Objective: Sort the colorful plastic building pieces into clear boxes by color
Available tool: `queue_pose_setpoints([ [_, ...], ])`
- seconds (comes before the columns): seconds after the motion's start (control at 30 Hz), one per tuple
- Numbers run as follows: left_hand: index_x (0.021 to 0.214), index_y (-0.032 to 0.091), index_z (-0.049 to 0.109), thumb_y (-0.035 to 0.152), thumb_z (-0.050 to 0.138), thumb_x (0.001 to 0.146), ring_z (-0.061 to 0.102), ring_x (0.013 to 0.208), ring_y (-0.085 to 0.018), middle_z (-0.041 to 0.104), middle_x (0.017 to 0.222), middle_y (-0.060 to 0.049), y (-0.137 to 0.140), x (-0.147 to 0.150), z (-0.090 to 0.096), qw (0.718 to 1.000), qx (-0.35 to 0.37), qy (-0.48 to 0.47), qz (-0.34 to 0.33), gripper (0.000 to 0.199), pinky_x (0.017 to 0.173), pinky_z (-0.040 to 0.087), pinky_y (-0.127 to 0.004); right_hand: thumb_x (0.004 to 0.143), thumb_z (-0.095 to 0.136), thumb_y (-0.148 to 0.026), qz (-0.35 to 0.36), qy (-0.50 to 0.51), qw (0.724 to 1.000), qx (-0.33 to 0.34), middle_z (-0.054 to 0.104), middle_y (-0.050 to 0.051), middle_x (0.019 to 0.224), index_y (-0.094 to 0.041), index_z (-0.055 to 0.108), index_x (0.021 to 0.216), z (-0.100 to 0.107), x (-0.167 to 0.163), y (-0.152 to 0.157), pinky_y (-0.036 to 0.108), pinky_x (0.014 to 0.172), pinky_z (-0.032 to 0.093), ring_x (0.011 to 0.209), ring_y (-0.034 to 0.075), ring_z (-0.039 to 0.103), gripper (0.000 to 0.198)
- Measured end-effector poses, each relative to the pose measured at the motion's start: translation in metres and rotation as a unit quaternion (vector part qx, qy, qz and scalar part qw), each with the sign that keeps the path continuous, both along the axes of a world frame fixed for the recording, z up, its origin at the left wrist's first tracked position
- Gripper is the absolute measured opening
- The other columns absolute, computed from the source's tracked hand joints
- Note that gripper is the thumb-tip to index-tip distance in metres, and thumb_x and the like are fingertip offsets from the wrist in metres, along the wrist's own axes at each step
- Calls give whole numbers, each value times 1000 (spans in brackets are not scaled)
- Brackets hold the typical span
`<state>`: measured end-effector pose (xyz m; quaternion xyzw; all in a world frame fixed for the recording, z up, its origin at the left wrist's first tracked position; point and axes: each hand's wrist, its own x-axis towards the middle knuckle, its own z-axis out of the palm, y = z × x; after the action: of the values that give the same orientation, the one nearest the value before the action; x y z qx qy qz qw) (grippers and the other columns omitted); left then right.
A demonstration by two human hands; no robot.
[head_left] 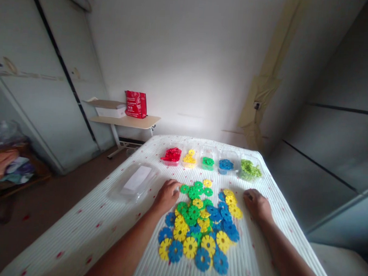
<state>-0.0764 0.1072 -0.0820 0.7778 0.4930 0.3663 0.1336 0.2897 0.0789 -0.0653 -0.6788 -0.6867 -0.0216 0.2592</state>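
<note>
Discs of notched plastic, blue, yellow and green, spread in a loose, overlapping heap on a tabletop under white ribbed cloth with red spots, between two bare forearms. Along the near edge, blue and yellow discs; in the middle, all three colours mixed, with more blue towards the right; at the far left end, mostly green ones beside a single yellow; at the far right, a short run of yellow.

Left hand at the far left of the heap, back upward, fingertips touching or just beside a green disc; grip nearly closed, impossible to tell whether holding anything. Right hand on the cloth, just right of the yellow run and apart from it; fingers loosely curled, inside of the grip hidden, so no telling whether empty.

Left of the left hand, a clear plastic lid or tray with a white rectangle.

Farther off, a row of five clear tubs, left to right: red, yellow, green, blue and light-green pieces.

Beyond, at far left, a smaller wooden surface bearing a white box and a red bag. Farthest, a pale wall.
</note>
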Motion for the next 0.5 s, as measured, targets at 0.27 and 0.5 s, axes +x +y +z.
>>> queue_pose_setpoints([
  [0.27,93,19,61,5,48,67,51,96,-18,58,97,-4,4,0,-3,1000,5,10,8,32,89,42,-33,79,37,-32,2,51,999,-7,63,7,90,-18,62,88,2,-4,-1,28,68,45,78,18,60,30],
  [0.5,91,18,60,6,48,67,51,94,-18,58,96,-4,3,1,-2,1000,9,20,6,30,87,42,-34,77,50,-44,108,9,994,-9,61,9,109,-19,57,109,10,-41,4,35,88,41,103,23,52,41],
])
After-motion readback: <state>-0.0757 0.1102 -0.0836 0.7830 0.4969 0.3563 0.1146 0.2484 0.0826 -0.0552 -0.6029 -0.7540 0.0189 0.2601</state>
